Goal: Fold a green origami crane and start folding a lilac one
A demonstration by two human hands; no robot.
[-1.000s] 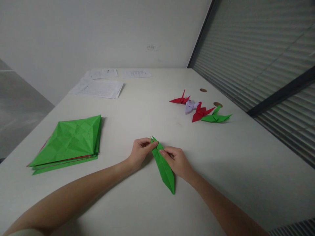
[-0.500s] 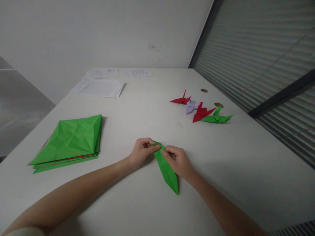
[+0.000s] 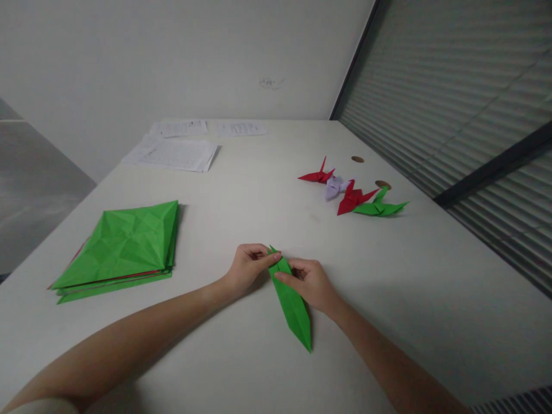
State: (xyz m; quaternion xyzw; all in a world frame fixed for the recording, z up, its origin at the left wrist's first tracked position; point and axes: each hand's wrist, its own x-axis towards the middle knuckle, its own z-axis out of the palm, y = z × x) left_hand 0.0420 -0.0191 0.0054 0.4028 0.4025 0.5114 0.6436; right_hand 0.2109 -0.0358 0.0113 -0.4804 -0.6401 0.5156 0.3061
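Note:
A long, narrow piece of folded green origami paper (image 3: pixel 292 310) is held between both hands above the white table, its pointed lower end angled toward me. My left hand (image 3: pixel 250 265) pinches its upper end, thumb on top and fingers beneath. On its right edge my right hand (image 3: pixel 314 283) grips the paper, with the thumb lying across the upper face and the other fingers partly hidden behind. Two small tips show at the top, just beyond my left thumb.
A stack of creased green paper sheets (image 3: pixel 125 244), with a red edge showing, lies at left. Folded paper cranes, a red one (image 3: pixel 354 199), a lilac one (image 3: pixel 333 187) and a green one (image 3: pixel 380 207) among them, sit at right. Printed sheets (image 3: pixel 181 155) lie at the back; blinds (image 3: pixel 457 86) border the right.
The folded green paper has shifted slightly toward me at its lower end. My right thumb has moved away from the left thumb, down and across the paper's face.

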